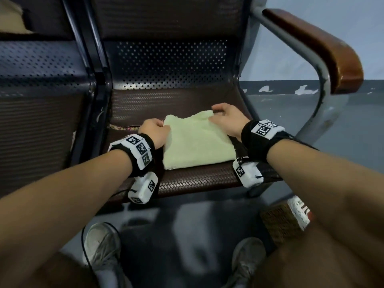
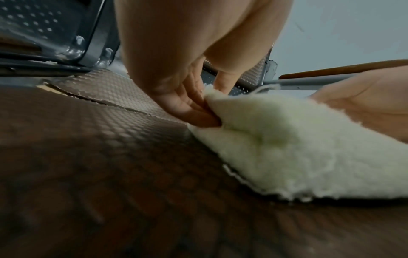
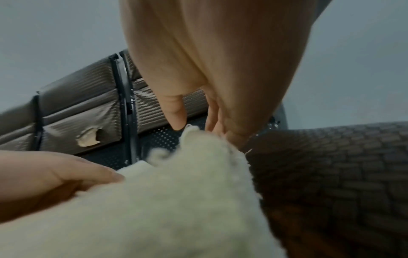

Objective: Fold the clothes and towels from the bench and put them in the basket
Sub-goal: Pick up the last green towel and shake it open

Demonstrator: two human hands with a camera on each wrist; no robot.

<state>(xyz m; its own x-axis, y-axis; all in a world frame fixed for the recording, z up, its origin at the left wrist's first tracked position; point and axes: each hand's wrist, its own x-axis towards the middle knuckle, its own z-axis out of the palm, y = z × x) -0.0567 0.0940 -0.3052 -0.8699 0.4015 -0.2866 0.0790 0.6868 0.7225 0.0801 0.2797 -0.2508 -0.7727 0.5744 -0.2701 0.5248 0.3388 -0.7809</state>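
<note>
At mid-frame, the left hand and right hand are pinching the far corners of the towel, probably light, floppy and best handled by its corners.

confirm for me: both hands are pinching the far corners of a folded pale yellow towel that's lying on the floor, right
Not quite. Both the left hand and right hand do pinch the far corners of the folded pale yellow towel, but it lies on the bench seat, as the head view shows.
</note>
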